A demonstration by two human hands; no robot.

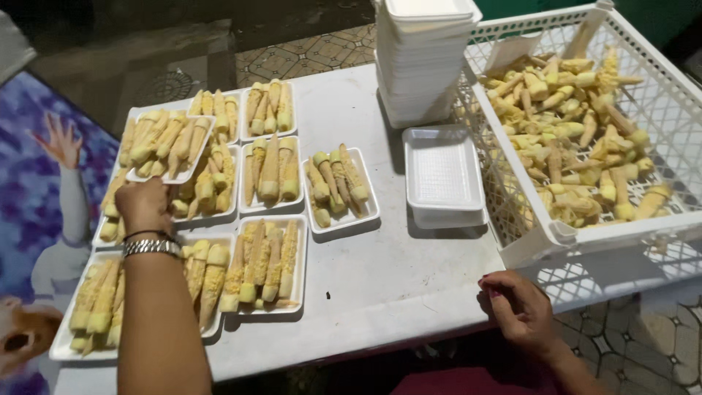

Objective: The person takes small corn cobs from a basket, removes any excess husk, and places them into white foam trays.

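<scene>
White foam tray (170, 150) of baby corn, pinched by left hand (143, 206), stacks over filled trays (265, 265); right hand (516, 307) curled, empty, at table (387, 271) edge.

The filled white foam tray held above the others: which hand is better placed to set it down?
Left. The left hand already grips the filled white foam tray; the right hand rests empty at the white table's near edge.

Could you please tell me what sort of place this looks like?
Probably a small food-packing station: filled white foam trays of baby corn on a white table, a white plastic crate of loose corn, and stacked empty trays.
</scene>
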